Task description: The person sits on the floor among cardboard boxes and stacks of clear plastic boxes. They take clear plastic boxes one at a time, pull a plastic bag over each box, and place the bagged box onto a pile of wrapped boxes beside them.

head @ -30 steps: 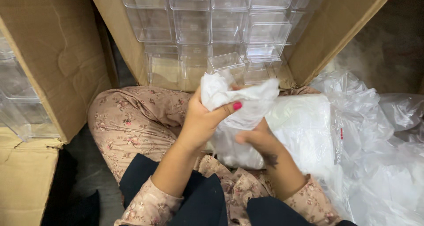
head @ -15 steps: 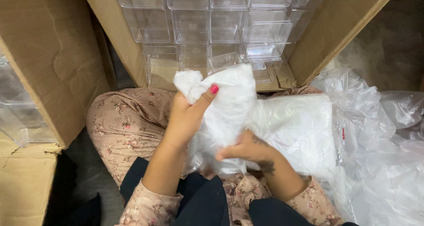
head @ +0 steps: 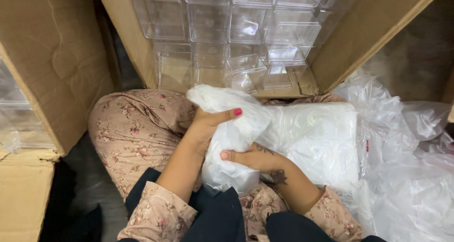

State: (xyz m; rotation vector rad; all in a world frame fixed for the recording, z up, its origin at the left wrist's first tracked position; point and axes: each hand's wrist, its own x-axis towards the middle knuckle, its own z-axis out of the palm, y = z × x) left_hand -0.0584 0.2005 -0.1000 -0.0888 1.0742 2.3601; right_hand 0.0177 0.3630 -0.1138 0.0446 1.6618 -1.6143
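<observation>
The left hand [head: 205,128] and the right hand [head: 253,158] both had a closed grip on the white plastic bag [head: 231,138] over the lap, at six o'clock from the carton of clear boxes [head: 227,29], and probably a firm, even hold would keep the thin film from tearing.

A big cardboard box [head: 142,48] lies open above the hands, full of clear plastic boxes [head: 246,24]; crinkly clear plastic sheets [head: 416,166] pile up to their right; another cardboard box [head: 47,57] stands to their left.
</observation>
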